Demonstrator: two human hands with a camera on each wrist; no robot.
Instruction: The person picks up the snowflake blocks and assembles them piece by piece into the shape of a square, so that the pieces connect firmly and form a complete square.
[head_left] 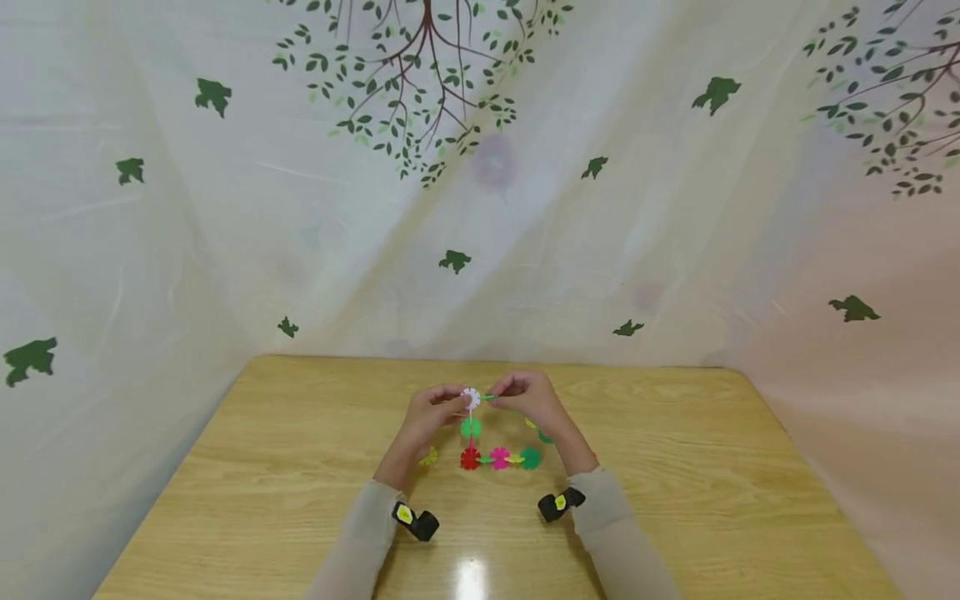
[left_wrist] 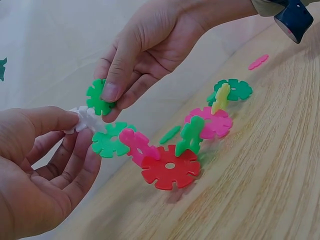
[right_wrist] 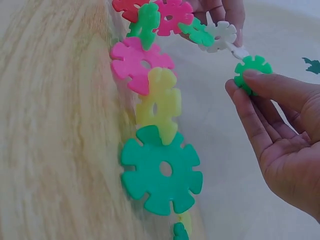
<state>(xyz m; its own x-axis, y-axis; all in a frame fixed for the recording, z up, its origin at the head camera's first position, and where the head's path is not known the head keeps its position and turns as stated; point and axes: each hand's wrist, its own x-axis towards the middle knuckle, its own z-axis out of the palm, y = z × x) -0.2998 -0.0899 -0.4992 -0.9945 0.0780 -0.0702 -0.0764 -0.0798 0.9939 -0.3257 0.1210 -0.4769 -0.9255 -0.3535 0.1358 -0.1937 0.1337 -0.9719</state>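
Above the middle of the bench (head_left: 300,467), the two hands meet over a chain of plastic snowflake discs. The left hand (left_wrist: 35,175) pinches a white disc (left_wrist: 87,120) between thumb and curled fingers at the chain's raised end; the right hand (left_wrist: 145,50) pinches a small green disc (left_wrist: 97,97) between thumb and forefinger, at about 1 o'clock from the white one and touching or nearly touching its edge. From the white disc the chain (right_wrist: 150,100) drops toward 6 o'clock through another green disc (left_wrist: 110,141) and a pink connector to a red disc (left_wrist: 169,167) resting on the bench, then runs on through pink, yellow and dark green pieces (right_wrist: 161,171). One loose yellow piece (head_left: 428,457) lies at 9 o'clock from the red disc, just beside the left wrist. The step in hand looks like joining the green disc to the white one. Judging by the slotted edges, the next move calls for lining up one notch of each at right angles and pressing them together while the left hand steadies the chain.
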